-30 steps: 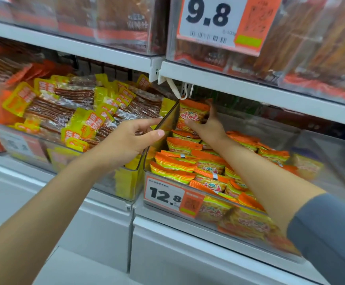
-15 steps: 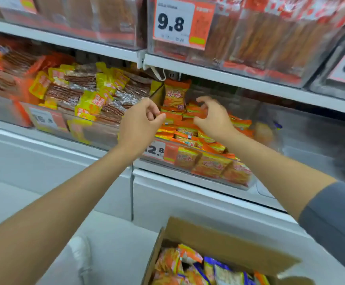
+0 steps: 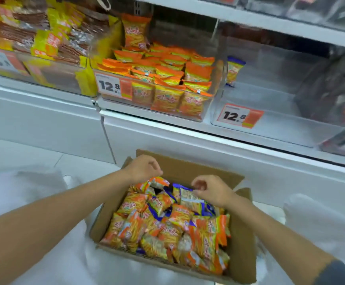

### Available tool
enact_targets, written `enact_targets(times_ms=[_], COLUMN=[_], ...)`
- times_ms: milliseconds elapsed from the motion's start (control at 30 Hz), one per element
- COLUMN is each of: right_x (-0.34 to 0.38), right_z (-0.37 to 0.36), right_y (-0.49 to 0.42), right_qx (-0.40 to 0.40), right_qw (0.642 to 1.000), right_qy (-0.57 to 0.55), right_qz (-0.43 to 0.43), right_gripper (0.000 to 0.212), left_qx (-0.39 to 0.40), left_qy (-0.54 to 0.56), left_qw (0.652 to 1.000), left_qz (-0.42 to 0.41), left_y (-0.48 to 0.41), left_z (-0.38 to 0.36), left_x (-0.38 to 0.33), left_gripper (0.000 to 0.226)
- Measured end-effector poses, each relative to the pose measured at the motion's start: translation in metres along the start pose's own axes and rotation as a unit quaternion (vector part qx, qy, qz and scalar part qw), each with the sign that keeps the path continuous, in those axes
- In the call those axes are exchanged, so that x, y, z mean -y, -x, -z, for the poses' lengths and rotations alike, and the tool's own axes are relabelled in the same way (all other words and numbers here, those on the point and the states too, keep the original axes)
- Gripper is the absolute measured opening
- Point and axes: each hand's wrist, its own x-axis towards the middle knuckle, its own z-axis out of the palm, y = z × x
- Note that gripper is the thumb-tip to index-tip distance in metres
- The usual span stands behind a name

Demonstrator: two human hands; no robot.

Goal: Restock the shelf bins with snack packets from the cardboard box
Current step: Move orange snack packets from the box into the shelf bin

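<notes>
Left hand [image 3: 142,171] and right hand [image 3: 210,192] are ungloved, forearms bare, with a grey sleeve [image 3: 338,272] on the right.

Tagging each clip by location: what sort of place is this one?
Most likely a shop aisle, perhaps a supermarket. White shelving carries clear bins of snack packets, price tags reading 12.8 sit on the bin fronts, and an open cardboard box of more packets sits below.

This is a shop aisle: white shelving [image 3: 188,131] carries clear bins [image 3: 286,128] heaped with snack packets [image 3: 167,70]; printed price tags [image 3: 109,86] reading 12.8 front the bins. An open cardboard box [image 3: 243,254] of more packets sits on the floor below.
</notes>
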Motion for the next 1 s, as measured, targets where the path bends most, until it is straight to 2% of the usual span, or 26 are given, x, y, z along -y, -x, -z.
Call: enact_targets(times_ms=[67, 133, 200, 267, 300, 333, 400, 500, 567, 633, 667, 700, 767, 833, 933, 1000], right_x=[-0.016, -0.021, -0.025, -0.033, -0.036, -0.035, -0.027, -0.001, 0.024, 0.047, 0.054, 0.059, 0.061, 0.057, 0.061, 0.070], right_z=[-0.029, -0.056, -0.082, -0.101, -0.108, -0.113, -0.110, -0.075, -0.050, -0.035, -0.031, -0.030, -0.031, -0.041, -0.070, -0.091], right_y=[-0.004, -0.014, -0.025, -0.031, -0.031, -0.029, -0.027, -0.028, -0.026, -0.022, -0.020, -0.020, -0.024, -0.035, -0.055, -0.063], right_qx=[0.059, 0.111, 0.144, 0.198, 0.219, 0.225, 0.188, 0.055, -0.037, -0.069, -0.070, -0.072, -0.080, -0.070, 0.017, 0.090], right_qw=[0.998, 0.994, 0.989, 0.975, 0.969, 0.970, 0.981, 0.991, 0.985, 0.970, 0.965, 0.964, 0.963, 0.960, 0.962, 0.963], right_qy=[-0.010, -0.020, 0.024, 0.094, 0.099, 0.083, 0.005, -0.118, -0.170, -0.226, -0.242, -0.247, -0.251, -0.270, -0.269, -0.247], right_qz=[-0.013, -0.013, -0.025, -0.042, -0.050, -0.052, -0.052, -0.030, 0.012, 0.058, 0.070, 0.075, 0.053, -0.001, -0.051, -0.065], right_gripper=[0.016, 0.008, 0.011, 0.049, 0.063, 0.068, 0.066, 0.076, 0.080, 0.078, 0.079, 0.079, 0.074, 0.059, 0.041, 0.047], left_qx=[0.024, 0.044, 0.051, 0.052, 0.052, 0.052, 0.050, 0.049, 0.114, 0.199, 0.205, 0.174, 0.052, -0.037, -0.050, -0.037], left_qy=[0.004, 0.020, 0.015, 0.002, 0.003, 0.006, 0.007, 0.065, 0.137, 0.203, 0.222, 0.228, 0.223, 0.246, 0.289, 0.299], left_qw=[1.000, 0.998, 0.998, 0.998, 0.998, 0.998, 0.997, 0.993, 0.978, 0.950, 0.945, 0.950, 0.966, 0.959, 0.943, 0.941], left_qz=[0.020, 0.032, 0.030, 0.031, 0.037, 0.045, 0.055, 0.082, 0.106, 0.127, 0.127, 0.124, 0.122, 0.134, 0.154, 0.157], left_y=[-0.005, -0.010, -0.012, -0.013, -0.013, -0.012, -0.010, -0.008, -0.002, 0.003, 0.006, 0.007, 0.008, 0.009, 0.017, 0.024], left_z=[-0.011, -0.019, -0.024, -0.026, -0.027, -0.027, -0.026, -0.022, -0.019, -0.017, -0.015, -0.011, 0.001, 0.018, 0.038, 0.042], left_x=[0.010, 0.016, 0.023, 0.033, 0.038, 0.040, 0.043, 0.039, 0.031, 0.024, 0.022, 0.022, 0.028, 0.043, 0.062, 0.068], left_gripper=[0.019, 0.017, 0.015, 0.015, 0.015, 0.014, 0.015, 0.018, 0.031, 0.046, 0.045, 0.040, 0.028, 0.019, 0.020, 0.025])
